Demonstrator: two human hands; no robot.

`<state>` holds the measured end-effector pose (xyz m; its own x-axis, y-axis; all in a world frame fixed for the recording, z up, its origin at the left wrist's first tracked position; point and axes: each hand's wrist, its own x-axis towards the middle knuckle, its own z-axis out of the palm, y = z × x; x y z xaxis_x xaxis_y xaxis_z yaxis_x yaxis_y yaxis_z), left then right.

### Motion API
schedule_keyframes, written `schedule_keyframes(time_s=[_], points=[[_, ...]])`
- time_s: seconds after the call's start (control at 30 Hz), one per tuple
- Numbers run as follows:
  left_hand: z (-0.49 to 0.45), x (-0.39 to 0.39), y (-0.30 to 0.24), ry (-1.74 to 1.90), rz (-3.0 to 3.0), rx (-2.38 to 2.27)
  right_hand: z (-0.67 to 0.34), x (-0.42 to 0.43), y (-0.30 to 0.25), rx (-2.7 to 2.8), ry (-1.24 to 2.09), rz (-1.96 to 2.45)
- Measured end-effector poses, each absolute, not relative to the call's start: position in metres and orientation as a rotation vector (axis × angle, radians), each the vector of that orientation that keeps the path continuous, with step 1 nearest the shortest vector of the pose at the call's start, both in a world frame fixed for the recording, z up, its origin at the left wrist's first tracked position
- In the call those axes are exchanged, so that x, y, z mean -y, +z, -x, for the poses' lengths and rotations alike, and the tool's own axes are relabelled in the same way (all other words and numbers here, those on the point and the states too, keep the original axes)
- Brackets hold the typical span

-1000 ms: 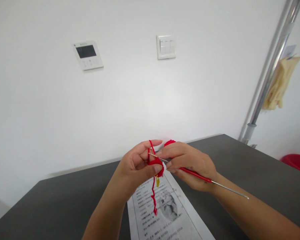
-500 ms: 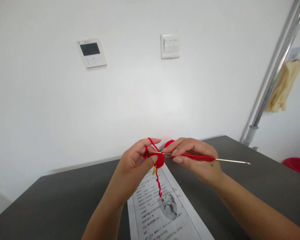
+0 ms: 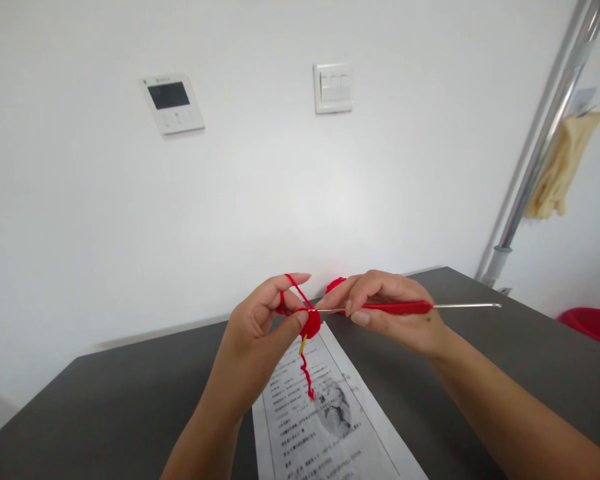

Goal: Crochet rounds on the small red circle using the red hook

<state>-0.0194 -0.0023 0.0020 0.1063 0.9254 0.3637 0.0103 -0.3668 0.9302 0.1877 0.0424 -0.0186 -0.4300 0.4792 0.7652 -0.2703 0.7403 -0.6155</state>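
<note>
My left hand pinches a small round red crochet piece between thumb and fingers. Red yarn runs over its raised index finger down to the piece. A yellow stitch marker hangs from the piece's lower edge, and a red yarn tail dangles below. My right hand is closed around a crochet hook with a red grip and metal ends. The hook's left tip meets the top of the piece. Behind my right fingers sits a red yarn ball, partly hidden.
A printed sheet with a grey picture lies on the dark table under my hands. On the white wall are a panel with a screen and a switch. At right stand a metal pole, hanging cream gloves and a red object.
The view has shifted slightly. The hook has tilted to nearly level, its right end rising. The yarn tail and stitch marker have swung a little; both hands keep their holds.
</note>
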Motion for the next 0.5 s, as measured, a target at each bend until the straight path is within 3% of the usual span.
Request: schedule_keyframes(time_s=[0.3, 0.5], points=[[0.0183, 0.0056, -0.0016, 1.384, -1.801, -1.188, -0.191, -0.0395, -0.0141, 1.994, 0.616, 0.282], [0.0161, 0.007, -0.0029, 1.481, -2.276, -1.325, -0.1883, -0.0349, -0.0126, 2.09, 0.371, 0.351]])
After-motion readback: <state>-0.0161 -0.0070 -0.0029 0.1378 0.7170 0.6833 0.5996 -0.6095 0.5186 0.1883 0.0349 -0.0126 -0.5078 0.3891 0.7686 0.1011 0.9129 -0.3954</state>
